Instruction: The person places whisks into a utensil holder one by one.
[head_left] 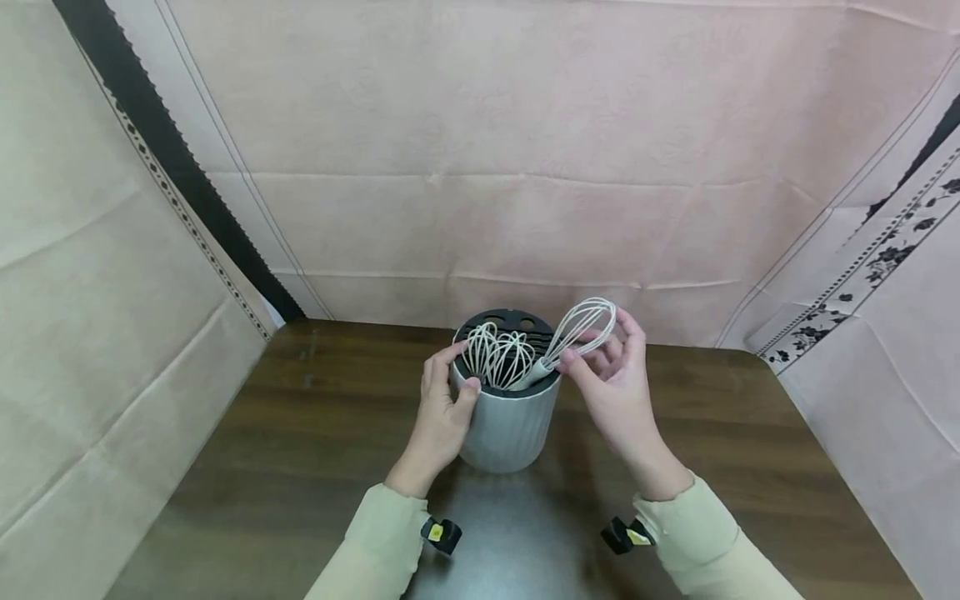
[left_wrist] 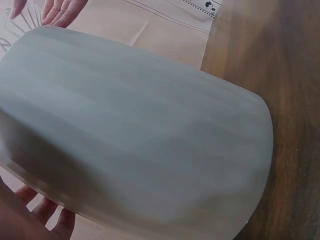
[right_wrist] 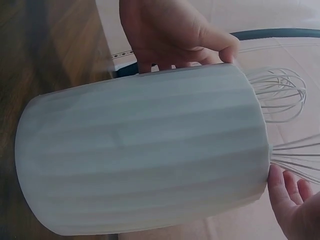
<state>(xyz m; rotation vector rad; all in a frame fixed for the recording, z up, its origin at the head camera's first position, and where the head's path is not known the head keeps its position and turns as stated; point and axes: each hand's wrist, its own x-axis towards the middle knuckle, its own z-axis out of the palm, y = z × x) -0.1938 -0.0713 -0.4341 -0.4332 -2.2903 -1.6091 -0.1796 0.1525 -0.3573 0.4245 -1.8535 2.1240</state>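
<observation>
A light grey ribbed utensil holder (head_left: 504,437) with a black slotted insert (head_left: 510,320) stands on the table. My left hand (head_left: 441,408) grips its left side near the rim, with the thumb at the front. In the right wrist view the fingers of the left hand (right_wrist: 175,30) lie along the holder's wall (right_wrist: 145,150). My right hand (head_left: 618,383) holds a white whisk (head_left: 581,329) by its wire loops, thumb in front and fingers behind. That whisk leans right, its handle end down at the insert. More white whisk wires (head_left: 495,354) stick up on the left of the insert.
The dark brown wooden table (head_left: 337,450) reaches back to a pale pink cloth (head_left: 480,225). Cloth with black floral trim (head_left: 885,258) hangs at the right, and pale cloth (head_left: 97,333) at the left. A black wrist camera (head_left: 442,535) sits at the left cuff.
</observation>
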